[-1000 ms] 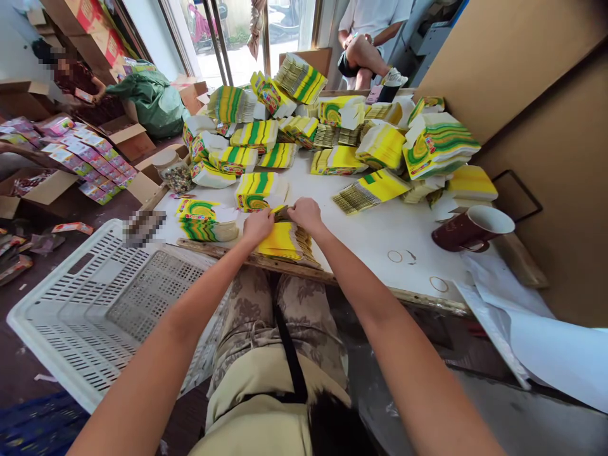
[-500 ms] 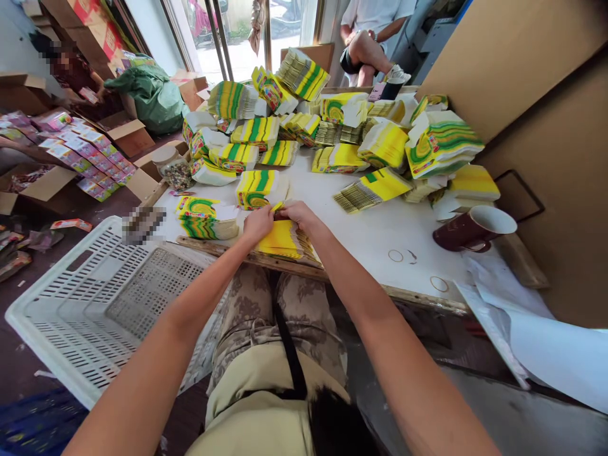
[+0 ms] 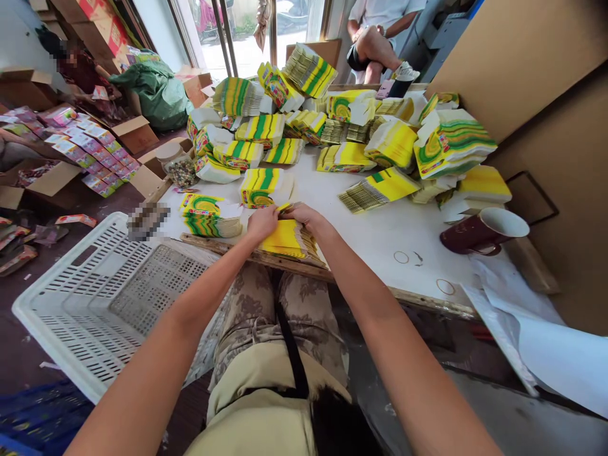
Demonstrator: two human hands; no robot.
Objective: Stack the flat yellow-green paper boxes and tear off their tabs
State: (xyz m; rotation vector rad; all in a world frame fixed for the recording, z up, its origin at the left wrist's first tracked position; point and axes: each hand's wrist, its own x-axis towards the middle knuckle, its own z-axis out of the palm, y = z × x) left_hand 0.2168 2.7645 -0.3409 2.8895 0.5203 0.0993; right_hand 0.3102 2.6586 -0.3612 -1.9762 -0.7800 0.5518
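On the white tabletop (image 3: pixel 361 234), close to its wooden front edge, lies a stack of flat yellow cartons (image 3: pixel 285 239). My left hand (image 3: pixel 263 223) is closed at the stack's far left, its fingertips on a small yellow carton edge. Touching the same piece from the right is my right hand (image 3: pixel 306 215), fingers pinched together. Both hands are close together over the far side of the stack. Left of them sits a yellow and green carton bundle (image 3: pixel 211 218), and just beyond is another bundle (image 3: pixel 263 185).
Many carton bundles (image 3: pixel 342 158) are piled at the back. A dark mug (image 3: pixel 468 231) stands right, a jar (image 3: pixel 180 168) left. A white crate (image 3: pixel 95 278) is at lower left. Two people sit farther off, one at a bare leg (image 3: pixel 375 47), one among boxes (image 3: pixel 137 136).
The whole view has shifted slightly, so the table and its things appear a little farther right. Both hands remain at the yellow stack with nearly the same grip.
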